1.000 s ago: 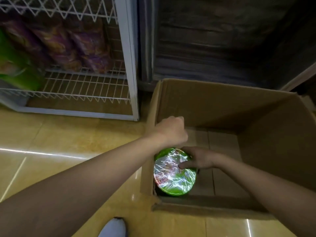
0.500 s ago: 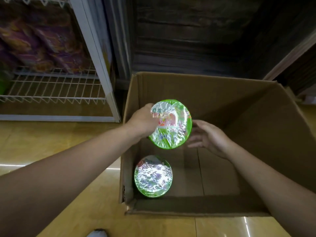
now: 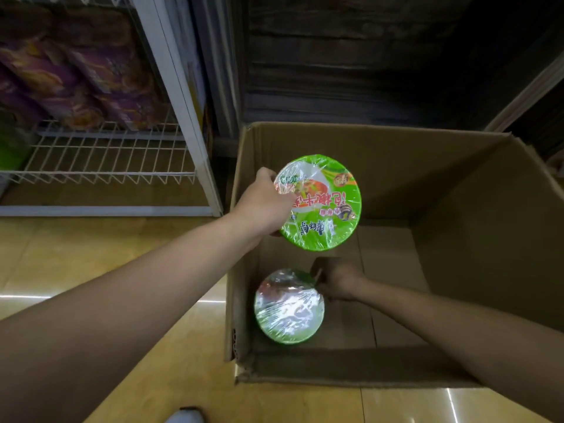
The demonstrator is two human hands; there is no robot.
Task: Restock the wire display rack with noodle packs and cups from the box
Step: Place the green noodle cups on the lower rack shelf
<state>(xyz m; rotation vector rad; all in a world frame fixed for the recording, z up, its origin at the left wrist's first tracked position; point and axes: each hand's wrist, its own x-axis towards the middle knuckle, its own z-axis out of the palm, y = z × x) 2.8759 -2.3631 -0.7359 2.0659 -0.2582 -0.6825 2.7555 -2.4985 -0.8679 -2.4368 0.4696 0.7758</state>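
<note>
Hand (L) (image 3: 262,206) grips round green shrink-wrapped noodle cup (image 3: 323,206) above brown cardboard box (image 3: 396,166); white wire rack (image 3: 106,154) to its left. R hand (image 3: 338,282) beside 2nd cup (image 3: 288,306), grip unclear.

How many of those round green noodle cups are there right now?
2. The held cup is gripped by the left hand above the box. The other cup stands on the box floor by its left wall. More may be hidden on the rack.

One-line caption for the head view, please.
Left hand holds a green noodle cup over the cardboard box; right hand is beside a second cup inside.
</note>
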